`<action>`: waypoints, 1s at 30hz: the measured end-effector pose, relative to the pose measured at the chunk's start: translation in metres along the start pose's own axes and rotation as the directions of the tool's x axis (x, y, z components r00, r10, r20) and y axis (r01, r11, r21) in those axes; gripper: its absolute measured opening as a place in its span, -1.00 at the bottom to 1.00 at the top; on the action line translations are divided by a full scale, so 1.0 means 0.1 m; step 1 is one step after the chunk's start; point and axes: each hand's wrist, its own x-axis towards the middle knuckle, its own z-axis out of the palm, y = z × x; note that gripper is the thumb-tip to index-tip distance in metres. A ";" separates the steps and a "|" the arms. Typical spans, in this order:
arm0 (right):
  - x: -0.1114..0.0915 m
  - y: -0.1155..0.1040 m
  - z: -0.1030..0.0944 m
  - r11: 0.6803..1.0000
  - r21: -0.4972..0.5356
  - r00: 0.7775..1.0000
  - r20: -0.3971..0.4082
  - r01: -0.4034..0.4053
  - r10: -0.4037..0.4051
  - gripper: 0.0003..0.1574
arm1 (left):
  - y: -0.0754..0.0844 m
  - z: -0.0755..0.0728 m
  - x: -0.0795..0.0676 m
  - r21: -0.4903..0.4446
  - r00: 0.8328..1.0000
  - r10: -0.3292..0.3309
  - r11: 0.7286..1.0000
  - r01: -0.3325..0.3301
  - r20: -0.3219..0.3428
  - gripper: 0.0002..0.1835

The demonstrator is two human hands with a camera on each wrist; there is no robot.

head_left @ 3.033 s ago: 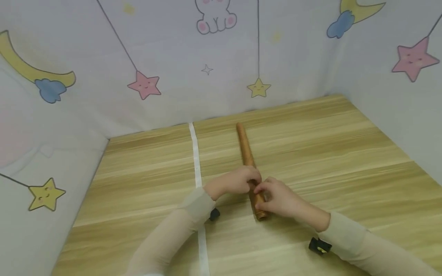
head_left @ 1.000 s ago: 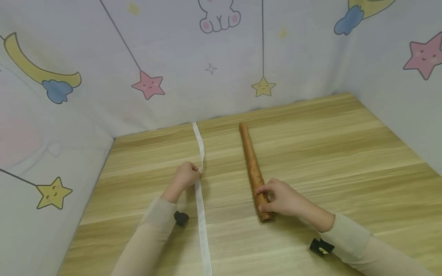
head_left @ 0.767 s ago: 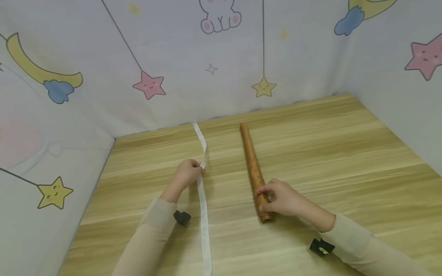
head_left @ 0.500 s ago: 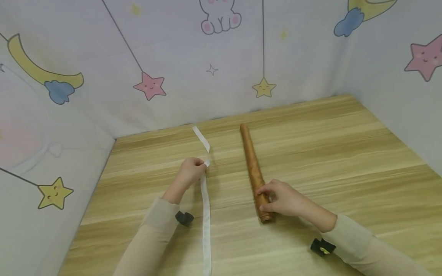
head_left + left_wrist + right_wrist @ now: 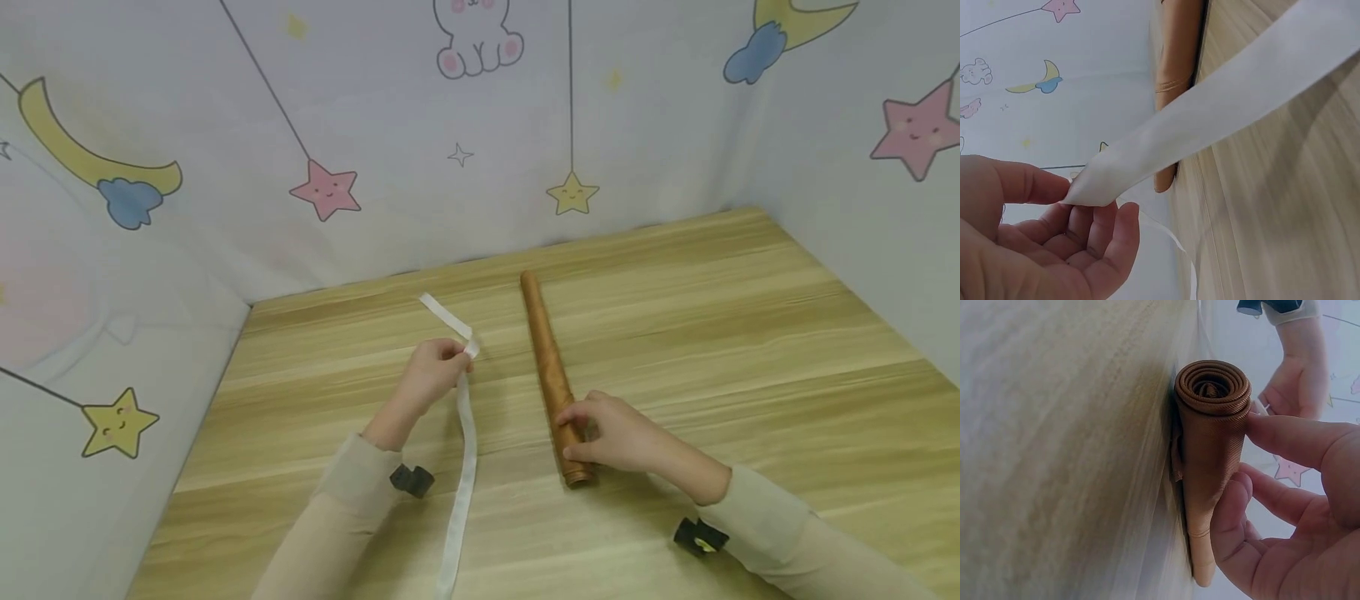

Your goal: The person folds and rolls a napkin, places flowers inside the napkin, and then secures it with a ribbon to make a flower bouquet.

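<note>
- At far left, a smiling yellow star [image 5: 120, 422] is printed on the pale backdrop [image 5: 217, 250], below a yellow moon [image 5: 97, 155] with a blue cloud [image 5: 131, 202].
- Your left hand [image 5: 431, 371], its beige sleeve [image 5: 337, 517] stretched across the wood-grain table [image 5: 750, 333] and a black device [image 5: 412, 481] at the wrist, pinches a white ribbon [image 5: 468, 450] between thumb and finger, the remaining fingers curled.
- The ribbon bends at your fingertips, its far end slanting back and to the left, its near length running past the bottom edge of the head view.
- Right of the ribbon and apart from it, a brown cloth roll [image 5: 551, 358] lies pointing away from you on the table, its near end showing a coiled spiral in the right wrist view.
- Your right hand [image 5: 618, 432] holds that roll close to its near end, thumb and bent fingers touching the cloth.
- At far right, a pink star [image 5: 917, 131] smiles from the backdrop, above your right sleeve [image 5: 795, 525].
</note>
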 end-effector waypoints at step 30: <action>0.17 -0.13 -0.28 0.993 0.087 0.981 -0.181 0.082 -0.065 -0.61 | 0.34 0.19 -0.19 -0.027 0.937 0.278 0.960 -0.278 0.211 -0.82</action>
